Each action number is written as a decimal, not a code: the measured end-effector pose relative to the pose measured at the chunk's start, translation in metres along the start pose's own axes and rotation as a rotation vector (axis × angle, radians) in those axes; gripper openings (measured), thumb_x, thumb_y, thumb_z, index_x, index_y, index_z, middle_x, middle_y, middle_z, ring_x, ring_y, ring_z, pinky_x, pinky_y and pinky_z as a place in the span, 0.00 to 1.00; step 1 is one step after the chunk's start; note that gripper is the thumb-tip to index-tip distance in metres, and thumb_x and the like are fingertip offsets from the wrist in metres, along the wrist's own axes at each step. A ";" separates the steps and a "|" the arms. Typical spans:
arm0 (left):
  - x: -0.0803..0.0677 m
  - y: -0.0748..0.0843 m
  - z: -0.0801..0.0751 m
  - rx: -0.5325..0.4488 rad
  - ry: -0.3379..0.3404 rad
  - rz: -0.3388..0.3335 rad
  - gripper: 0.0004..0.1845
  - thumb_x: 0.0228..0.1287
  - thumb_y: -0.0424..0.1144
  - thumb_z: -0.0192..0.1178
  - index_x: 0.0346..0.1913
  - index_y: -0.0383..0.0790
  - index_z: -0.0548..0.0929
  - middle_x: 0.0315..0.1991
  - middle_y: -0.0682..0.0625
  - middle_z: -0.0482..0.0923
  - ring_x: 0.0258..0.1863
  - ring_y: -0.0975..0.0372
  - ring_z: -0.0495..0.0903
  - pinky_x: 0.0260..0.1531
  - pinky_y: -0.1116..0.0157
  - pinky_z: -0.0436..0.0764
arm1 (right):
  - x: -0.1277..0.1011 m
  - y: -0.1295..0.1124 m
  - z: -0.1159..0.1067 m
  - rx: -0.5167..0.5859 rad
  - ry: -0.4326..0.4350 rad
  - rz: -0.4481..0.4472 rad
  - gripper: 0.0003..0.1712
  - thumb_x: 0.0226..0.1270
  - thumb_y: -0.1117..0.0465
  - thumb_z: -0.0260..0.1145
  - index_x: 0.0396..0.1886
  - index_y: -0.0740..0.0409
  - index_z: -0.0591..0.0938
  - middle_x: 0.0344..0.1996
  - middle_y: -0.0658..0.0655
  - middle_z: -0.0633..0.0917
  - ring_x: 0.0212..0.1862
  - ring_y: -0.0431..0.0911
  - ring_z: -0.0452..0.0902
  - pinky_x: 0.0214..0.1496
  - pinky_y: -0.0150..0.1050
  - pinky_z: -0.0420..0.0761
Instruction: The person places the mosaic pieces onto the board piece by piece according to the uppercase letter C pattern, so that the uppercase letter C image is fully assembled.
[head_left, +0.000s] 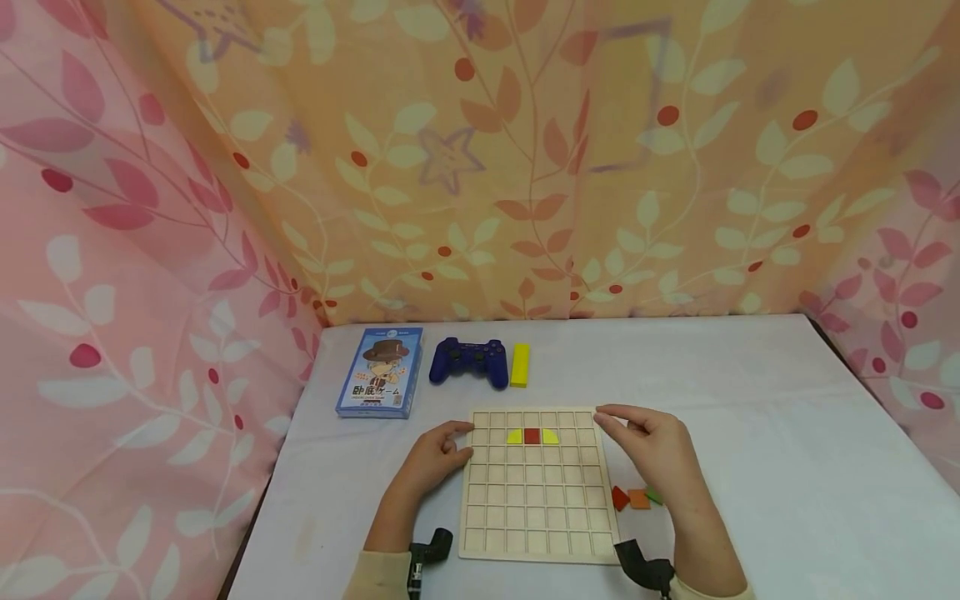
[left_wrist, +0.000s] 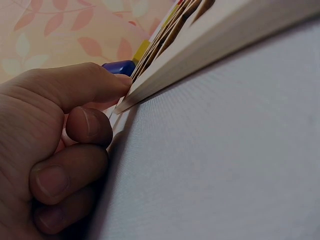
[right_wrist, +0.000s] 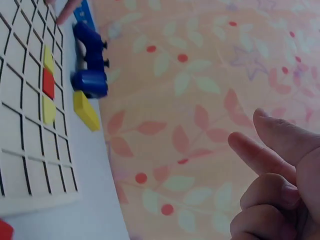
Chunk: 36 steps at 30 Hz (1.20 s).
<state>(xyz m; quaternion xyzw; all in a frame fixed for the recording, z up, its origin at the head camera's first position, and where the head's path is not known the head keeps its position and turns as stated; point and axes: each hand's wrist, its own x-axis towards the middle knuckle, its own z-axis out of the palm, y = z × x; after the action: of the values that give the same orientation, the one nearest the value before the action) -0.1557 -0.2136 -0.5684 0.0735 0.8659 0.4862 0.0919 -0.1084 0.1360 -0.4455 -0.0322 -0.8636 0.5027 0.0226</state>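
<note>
A pale wooden grid board [head_left: 537, 500] lies on the table. In one of its upper rows sit a red square [head_left: 532, 437] and two yellow rounded pieces, one on each side of it. My left hand [head_left: 433, 458] is at the board's left edge, its thumb and index fingertips touching it; the left wrist view shows the other fingers [left_wrist: 70, 172] curled below. Over by the far right corner is my right hand [head_left: 654, 446], thumb and index finger extended with nothing between them. Its remaining fingers [right_wrist: 262, 220] are bent in the right wrist view.
Red [head_left: 620, 498], orange [head_left: 639, 499] and green [head_left: 654, 496] pieces lie right of the board, close to my right forearm. Behind the board are a blue game controller [head_left: 469, 363], a yellow block [head_left: 520, 366] and a blue box [head_left: 380, 372]. Patterned curtains [head_left: 480, 167] surround the table.
</note>
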 end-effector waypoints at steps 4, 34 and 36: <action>0.000 0.000 0.000 0.013 0.004 0.000 0.21 0.67 0.41 0.69 0.62 0.45 0.84 0.14 0.58 0.65 0.13 0.65 0.62 0.18 0.66 0.64 | -0.005 0.004 -0.016 -0.016 0.040 0.044 0.26 0.67 0.42 0.72 0.55 0.54 0.89 0.16 0.50 0.65 0.22 0.44 0.60 0.24 0.37 0.63; 0.000 -0.001 0.000 0.029 0.007 -0.004 0.21 0.67 0.42 0.69 0.62 0.46 0.84 0.15 0.58 0.65 0.14 0.66 0.62 0.19 0.67 0.64 | -0.008 0.129 -0.048 -0.347 -0.230 0.157 0.24 0.67 0.53 0.71 0.61 0.55 0.85 0.16 0.50 0.70 0.21 0.45 0.63 0.28 0.39 0.63; -0.001 0.000 0.000 0.032 0.011 -0.006 0.21 0.67 0.42 0.69 0.62 0.46 0.84 0.15 0.58 0.65 0.14 0.66 0.62 0.19 0.66 0.64 | -0.007 0.131 -0.046 -0.343 -0.231 0.150 0.23 0.67 0.54 0.71 0.60 0.55 0.86 0.16 0.50 0.70 0.21 0.44 0.64 0.28 0.38 0.64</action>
<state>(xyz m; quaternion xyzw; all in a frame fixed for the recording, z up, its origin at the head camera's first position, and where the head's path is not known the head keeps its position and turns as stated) -0.1551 -0.2142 -0.5686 0.0697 0.8742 0.4724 0.0875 -0.0942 0.2400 -0.5365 -0.0417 -0.9284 0.3493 -0.1199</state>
